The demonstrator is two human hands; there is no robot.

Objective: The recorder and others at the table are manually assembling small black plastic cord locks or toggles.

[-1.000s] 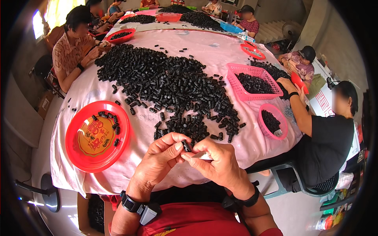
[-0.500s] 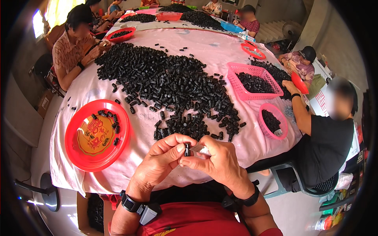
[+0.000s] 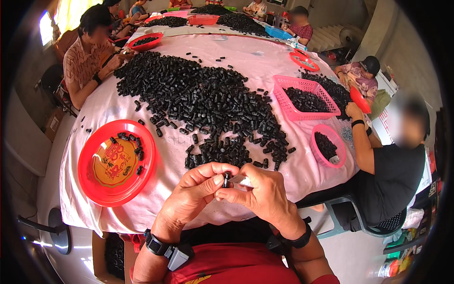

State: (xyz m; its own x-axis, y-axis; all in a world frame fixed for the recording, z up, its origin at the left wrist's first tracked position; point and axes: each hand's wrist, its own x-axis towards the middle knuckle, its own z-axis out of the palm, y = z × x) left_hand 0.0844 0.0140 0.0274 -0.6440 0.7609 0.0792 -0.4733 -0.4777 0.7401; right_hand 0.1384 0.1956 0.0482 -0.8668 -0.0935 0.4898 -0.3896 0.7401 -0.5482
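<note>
Close in front of me, over the table's near edge, my left hand pinches a small black cylindrical plastic part between thumb and forefinger. My right hand is closed on a thin whitish piece, whose tip meets or nearly meets the black part; its kind is mostly hidden by the fingers. Just beyond both hands lies a large heap of similar black parts. To the left, a red round tray holds several of these parts along its far and right side.
Right of the heap stand a pink rectangular basket and a round pink basket, both containing black parts. A person in black sits at the right; another person works at the far left. Pink cloth covers the table.
The black part has turned or tilted slightly in my left fingers. Both hands stay in nearly the same place. At the right, the co-worker's hand has shifted slightly away from me.
</note>
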